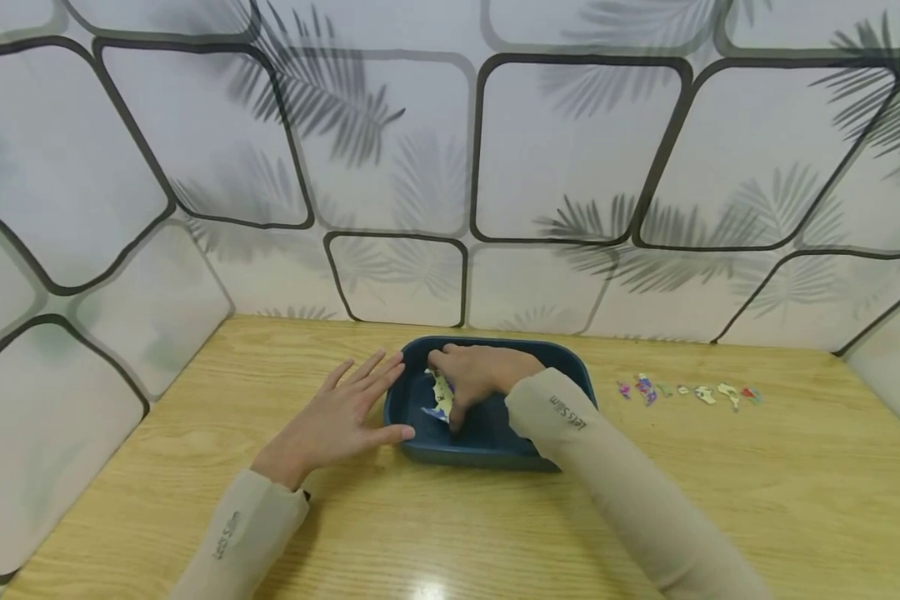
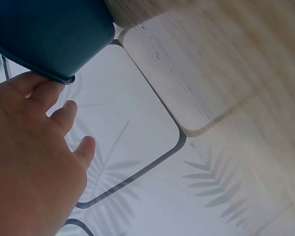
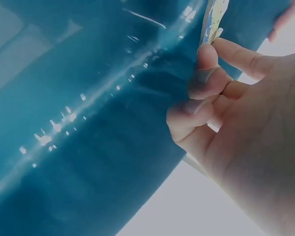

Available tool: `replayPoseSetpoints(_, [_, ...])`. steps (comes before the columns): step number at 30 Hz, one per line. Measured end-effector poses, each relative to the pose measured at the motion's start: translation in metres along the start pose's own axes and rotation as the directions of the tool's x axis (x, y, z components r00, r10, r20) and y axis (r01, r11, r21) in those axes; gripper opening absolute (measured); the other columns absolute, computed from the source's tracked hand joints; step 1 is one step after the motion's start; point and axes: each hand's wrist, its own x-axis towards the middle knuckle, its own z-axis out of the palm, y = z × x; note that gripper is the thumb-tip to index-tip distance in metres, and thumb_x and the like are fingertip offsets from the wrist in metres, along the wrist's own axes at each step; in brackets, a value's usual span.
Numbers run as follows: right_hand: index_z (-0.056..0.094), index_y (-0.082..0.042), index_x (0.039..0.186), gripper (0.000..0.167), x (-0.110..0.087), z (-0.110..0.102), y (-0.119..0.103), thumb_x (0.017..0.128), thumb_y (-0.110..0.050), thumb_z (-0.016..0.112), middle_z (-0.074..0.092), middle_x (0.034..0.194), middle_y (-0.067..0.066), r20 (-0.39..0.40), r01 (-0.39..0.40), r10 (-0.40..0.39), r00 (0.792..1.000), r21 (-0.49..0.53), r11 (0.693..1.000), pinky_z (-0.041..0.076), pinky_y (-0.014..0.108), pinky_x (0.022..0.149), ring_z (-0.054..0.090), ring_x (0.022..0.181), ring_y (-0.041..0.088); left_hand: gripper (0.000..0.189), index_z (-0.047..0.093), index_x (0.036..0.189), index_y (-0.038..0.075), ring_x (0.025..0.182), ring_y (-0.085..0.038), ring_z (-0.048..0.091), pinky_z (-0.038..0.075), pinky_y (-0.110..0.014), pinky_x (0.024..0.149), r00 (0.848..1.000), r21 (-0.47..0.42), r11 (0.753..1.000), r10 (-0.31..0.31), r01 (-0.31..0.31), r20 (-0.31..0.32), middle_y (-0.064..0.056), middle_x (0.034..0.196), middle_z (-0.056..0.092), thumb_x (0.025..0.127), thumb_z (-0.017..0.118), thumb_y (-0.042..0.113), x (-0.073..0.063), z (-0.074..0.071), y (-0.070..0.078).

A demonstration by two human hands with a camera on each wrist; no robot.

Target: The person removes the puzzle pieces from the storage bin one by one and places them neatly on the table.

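A dark blue plastic basin (image 1: 495, 454) stands on the wooden table near the wall. My left hand (image 1: 333, 421) is at its left end, fingers spread and nearly straight; in the left wrist view fingertips touch the basin's rim (image 2: 49, 74). Inside the basin is my right hand (image 1: 483, 375), reaching toward the left end. It pinches a thin, flat cream-and-blue piece (image 1: 441, 396) with a ragged outline, between thumb and fingers. The right wrist view shows the shiny, patterned edge of this piece (image 3: 215, 19) at the fingertips, while the other fingers curl toward the palm.
Right of the basin, several small colourful flat cutouts (image 1: 705, 394) lie in a row on the wooden table (image 1: 720, 483). A patterned wall (image 1: 397, 275) with leaf shadows and dark outlines rises behind the table and along its left side.
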Motion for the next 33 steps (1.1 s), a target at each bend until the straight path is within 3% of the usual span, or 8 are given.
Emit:
replayPoseSetpoints(12, [0.041, -0.007, 0.148, 0.089, -0.023, -0.018, 0.015, 0.078, -0.032, 0.09, 0.046, 0.145, 0.013, -0.047, 0.053, -0.05, 0.998, 0.062, 0.997, 0.045, 0.043, 0.104, 0.052, 0.125, 0.027, 0.092, 0.035, 0.157, -0.001, 0.154, -0.03, 0.015, 0.008, -0.058, 0.12, 1.0, -0.007, 1.0, -0.001, 0.001, 0.005, -0.009, 0.166, 0.024, 0.094, 0.057, 0.063, 0.001, 0.0, 0.0])
replayPoseSetpoints(26, [0.041, -0.004, 0.148, 0.087, -0.048, -0.032, 0.04, 0.08, -0.03, 0.088, 0.048, 0.136, 0.017, -0.087, 0.025, -0.022, 0.996, 0.037, 0.999, 0.047, 0.048, 0.099, 0.054, 0.115, 0.03, 0.092, 0.033, 0.157, -0.001, 0.154, -0.03, 0.015, 0.006, -0.058, 0.12, 1.0, -0.017, 1.0, -0.015, 0.015, 0.009, -0.01, 0.166, 0.023, 0.094, 0.058, 0.061, 0.0, 0.0, -0.001])
replayPoseSetpoints(33, [0.043, -0.005, 0.147, 0.087, -0.056, -0.033, 0.047, 0.079, -0.032, 0.089, 0.048, 0.128, 0.016, -0.115, 0.049, -0.051, 0.992, -0.018, 0.999, 0.047, 0.049, 0.095, 0.05, 0.109, 0.029, 0.092, 0.033, 0.157, -0.001, 0.153, -0.031, 0.015, 0.007, -0.059, 0.12, 1.0, -0.019, 1.0, -0.004, 0.004, 0.007, -0.011, 0.166, 0.024, 0.095, 0.057, 0.063, 0.0, 0.0, 0.0])
